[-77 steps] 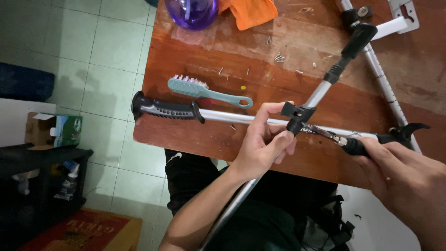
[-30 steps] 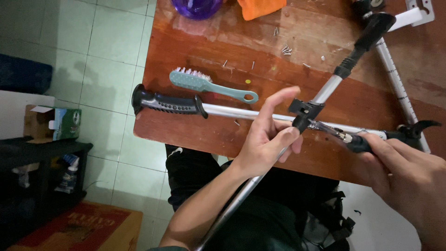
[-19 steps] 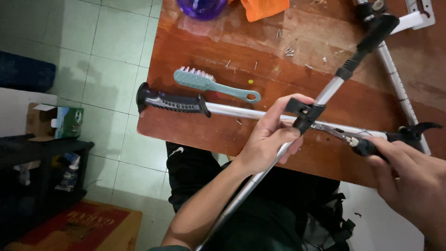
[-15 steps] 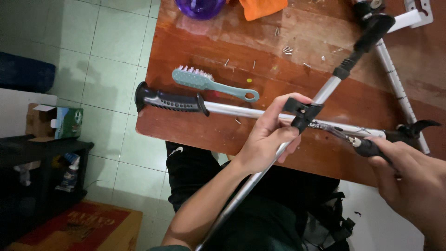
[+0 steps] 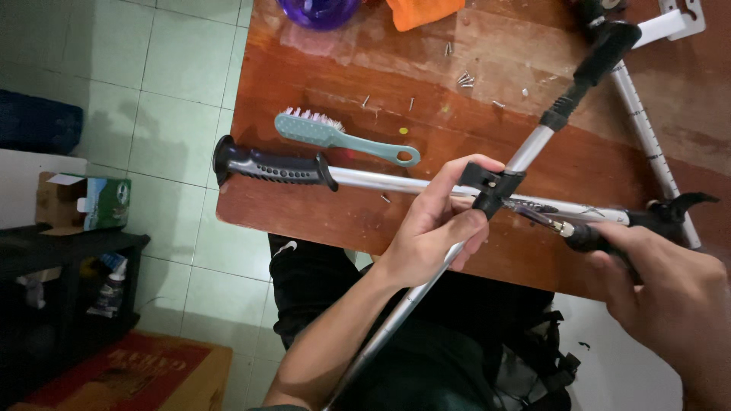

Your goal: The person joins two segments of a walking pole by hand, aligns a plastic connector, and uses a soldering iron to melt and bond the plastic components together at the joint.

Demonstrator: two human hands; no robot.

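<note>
fingers of the left hand (image 5: 438, 232) wrap the black plastic clamp (image 5: 489, 188) on a silver metal tube (image 5: 525, 152) above the brown wooden table (image 5: 320, 221). right hand (image 5: 670, 293) grips a black-handled screwdriver (image 5: 567, 228), tip at the clamp. teal brush (image 5: 343, 137) lies nearby.

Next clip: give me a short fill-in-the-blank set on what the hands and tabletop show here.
1. The left hand grips a black ____ on the silver metal tube.
2. The right hand points a ____ at that clamp.
3. The teal brush lies on the ____ wooden table.
4. The other tube on the table ends in a ____ ribbed handle.

Missing words: clamp; screwdriver; reddish-brown; black
</note>
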